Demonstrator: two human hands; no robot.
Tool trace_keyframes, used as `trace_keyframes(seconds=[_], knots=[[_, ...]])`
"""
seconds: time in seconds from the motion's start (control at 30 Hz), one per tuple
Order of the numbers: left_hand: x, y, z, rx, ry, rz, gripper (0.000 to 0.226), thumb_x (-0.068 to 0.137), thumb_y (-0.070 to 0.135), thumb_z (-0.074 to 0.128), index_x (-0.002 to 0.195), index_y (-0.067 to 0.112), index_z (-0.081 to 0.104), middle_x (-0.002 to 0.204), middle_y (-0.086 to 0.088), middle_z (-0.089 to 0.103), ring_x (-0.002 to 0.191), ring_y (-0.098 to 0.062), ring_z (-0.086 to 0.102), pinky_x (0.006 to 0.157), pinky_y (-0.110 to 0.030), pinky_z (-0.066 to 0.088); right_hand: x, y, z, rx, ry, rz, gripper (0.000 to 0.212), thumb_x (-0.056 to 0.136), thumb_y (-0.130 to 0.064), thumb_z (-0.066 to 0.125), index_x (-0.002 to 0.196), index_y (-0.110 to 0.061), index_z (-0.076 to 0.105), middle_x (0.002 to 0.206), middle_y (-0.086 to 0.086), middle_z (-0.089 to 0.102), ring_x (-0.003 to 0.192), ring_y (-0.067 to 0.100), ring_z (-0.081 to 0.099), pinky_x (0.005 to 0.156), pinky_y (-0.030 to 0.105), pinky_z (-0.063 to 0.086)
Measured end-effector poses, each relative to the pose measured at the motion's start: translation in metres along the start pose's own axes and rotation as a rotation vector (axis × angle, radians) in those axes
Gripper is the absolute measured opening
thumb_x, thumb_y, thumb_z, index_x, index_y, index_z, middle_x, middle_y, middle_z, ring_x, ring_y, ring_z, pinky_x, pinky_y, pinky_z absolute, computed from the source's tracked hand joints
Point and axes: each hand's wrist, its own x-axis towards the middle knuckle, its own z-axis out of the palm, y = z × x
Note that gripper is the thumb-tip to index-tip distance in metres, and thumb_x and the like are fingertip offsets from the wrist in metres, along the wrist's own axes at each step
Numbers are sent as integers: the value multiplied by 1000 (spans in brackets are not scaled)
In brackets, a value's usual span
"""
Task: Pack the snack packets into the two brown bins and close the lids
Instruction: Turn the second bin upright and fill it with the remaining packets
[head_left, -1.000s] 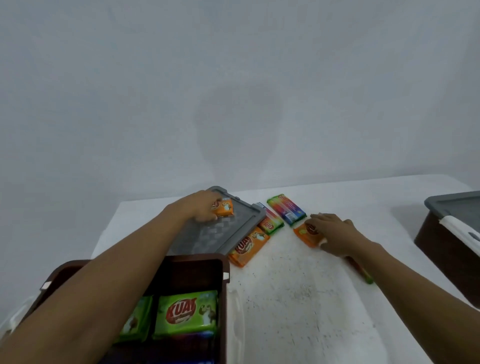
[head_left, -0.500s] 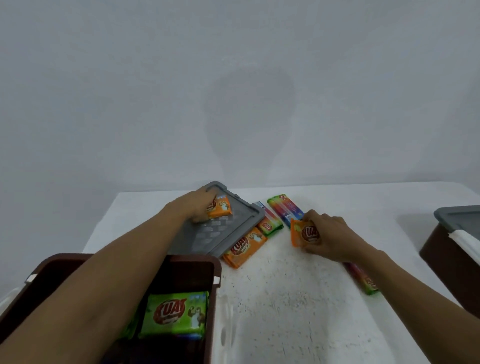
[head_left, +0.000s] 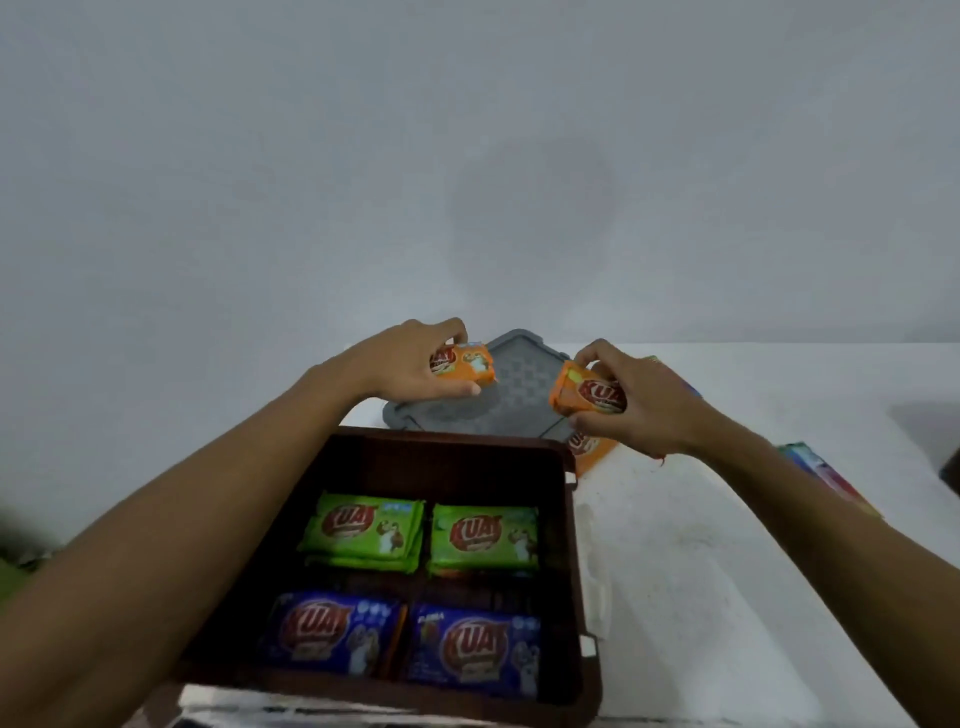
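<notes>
An open brown bin (head_left: 569, 525) stands in front of me, holding two green packets (head_left: 363, 527) at the back and two blue packets (head_left: 472, 649) at the front. My left hand (head_left: 400, 364) grips an orange packet (head_left: 470, 364) in the air beyond the bin's far rim. My right hand (head_left: 639, 410) grips another orange packet (head_left: 584, 395) to the right of it. Both are held over the grey lid (head_left: 498, 405) lying flat on the table behind the bin.
One more orange packet (head_left: 589, 452) lies on the white table (head_left: 701, 597) by the bin's far right corner. A multicoloured packet (head_left: 826, 475) lies further right. A dark shape (head_left: 950, 475) shows at the right edge. A plain wall rises behind.
Both hands have lifted their orange packets off the lid and table and brought them toward the bin. The view has tilted down, so the bin's inside now shows fully.
</notes>
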Motion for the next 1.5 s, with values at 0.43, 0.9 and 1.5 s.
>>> trace_keyframes(seconds=[0.43, 0.9, 1.5], knots=[[-123, -36, 28, 205, 237, 328, 70, 73, 65, 66, 127, 24, 51, 116, 7, 47, 87, -10, 55, 66, -25, 45, -20, -95, 86, -534, -135, -226, 78, 72, -67, 65, 138, -31, 44, 128, -11, 54, 111, 11, 54, 86, 33, 49], [-127, -28, 41, 714, -33, 463, 65, 80, 73, 51, 124, 27, 59, 116, 4, 50, 102, -13, 50, 84, -33, 32, -31, -102, 110, -798, -224, -263, 59, 83, -57, 59, 132, -25, 52, 115, -4, 59, 96, 15, 61, 71, 29, 50], [-129, -21, 45, 848, -124, 436, 79, 73, 68, 64, 133, 21, 47, 119, 0, 53, 109, -19, 48, 95, -42, 29, -27, -103, 108, -964, -331, -122, 52, 81, -59, 65, 106, -14, 59, 98, 2, 63, 73, 14, 51, 64, 29, 42]])
